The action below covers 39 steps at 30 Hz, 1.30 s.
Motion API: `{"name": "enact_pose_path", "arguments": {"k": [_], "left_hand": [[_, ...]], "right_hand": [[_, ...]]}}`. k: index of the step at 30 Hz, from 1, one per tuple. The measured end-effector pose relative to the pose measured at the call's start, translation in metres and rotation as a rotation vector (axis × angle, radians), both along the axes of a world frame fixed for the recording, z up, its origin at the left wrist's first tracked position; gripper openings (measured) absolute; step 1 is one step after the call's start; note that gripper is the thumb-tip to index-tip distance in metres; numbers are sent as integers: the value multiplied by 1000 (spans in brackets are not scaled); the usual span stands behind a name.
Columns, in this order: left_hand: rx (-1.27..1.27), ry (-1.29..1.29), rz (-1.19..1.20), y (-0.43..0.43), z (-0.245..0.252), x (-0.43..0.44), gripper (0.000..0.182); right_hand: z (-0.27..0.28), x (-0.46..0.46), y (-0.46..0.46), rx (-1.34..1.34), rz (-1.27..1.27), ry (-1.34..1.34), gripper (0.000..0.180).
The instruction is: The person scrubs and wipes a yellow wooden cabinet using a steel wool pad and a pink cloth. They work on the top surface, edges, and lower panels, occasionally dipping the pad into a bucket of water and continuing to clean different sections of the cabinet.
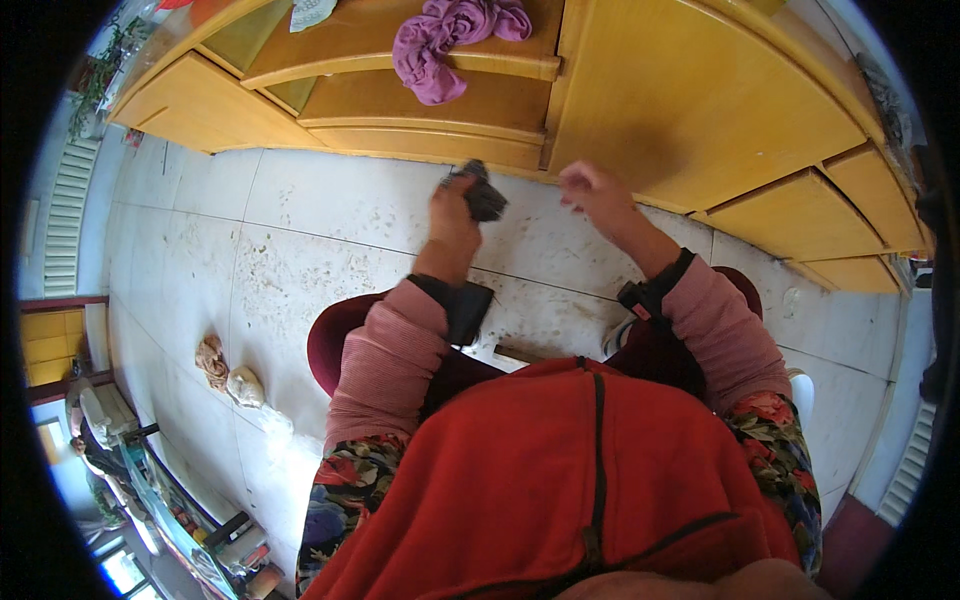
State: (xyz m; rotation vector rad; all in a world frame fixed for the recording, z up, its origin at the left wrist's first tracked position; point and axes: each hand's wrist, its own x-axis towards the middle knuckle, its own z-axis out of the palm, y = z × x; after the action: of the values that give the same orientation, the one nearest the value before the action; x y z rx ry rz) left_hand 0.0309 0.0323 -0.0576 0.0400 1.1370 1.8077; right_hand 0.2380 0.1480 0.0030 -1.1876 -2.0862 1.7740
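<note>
My left hand grips a dark grey bundle, possibly a crumpled cloth, above the tiled floor near the foot of a wooden cabinet. Blur hides what the bundle is made of. To its right, my right hand hovers before the cabinet door, fingers loosely curled and apart, with nothing visible in them. A twisted purple cloth hangs over the edge of a cabinet shelf. Dark crumbs and smudges are scattered over the pale floor tiles between my knees and the cabinet.
On the floor at left lie a brown crumpled bag and a whitish bag. A glass-topped table stands at lower left. Radiators line the wall, and cabinet drawers curve around at right.
</note>
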Motion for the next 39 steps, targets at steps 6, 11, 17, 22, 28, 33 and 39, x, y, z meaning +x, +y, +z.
{"name": "enact_pose_path", "arguments": {"k": [6, 11, 17, 22, 28, 33, 39], "left_hand": [[91, 102, -172, 5, -3, 77, 28], [159, 382, -437, 3, 19, 80, 36], [26, -90, -374, 9, 18, 84, 50], [68, -22, -302, 16, 9, 86, 42], [-267, 240, -427, 10, -17, 83, 30], [-418, 924, -372, 5, -47, 86, 24], [-269, 592, -534, 11, -49, 84, 35]], "right_hand": [[-29, -6, -31, -524, -131, 181, 49], [-26, -9, -21, -503, -218, 336, 36], [-35, -11, -9, -246, -290, 308, 22], [-47, -9, -6, -82, -277, 314, 17], [-50, -4, -24, -518, -303, 266, 30], [-59, -5, -49, -675, -234, 171, 35], [-99, -9, -26, -446, -213, 147, 24]]}}
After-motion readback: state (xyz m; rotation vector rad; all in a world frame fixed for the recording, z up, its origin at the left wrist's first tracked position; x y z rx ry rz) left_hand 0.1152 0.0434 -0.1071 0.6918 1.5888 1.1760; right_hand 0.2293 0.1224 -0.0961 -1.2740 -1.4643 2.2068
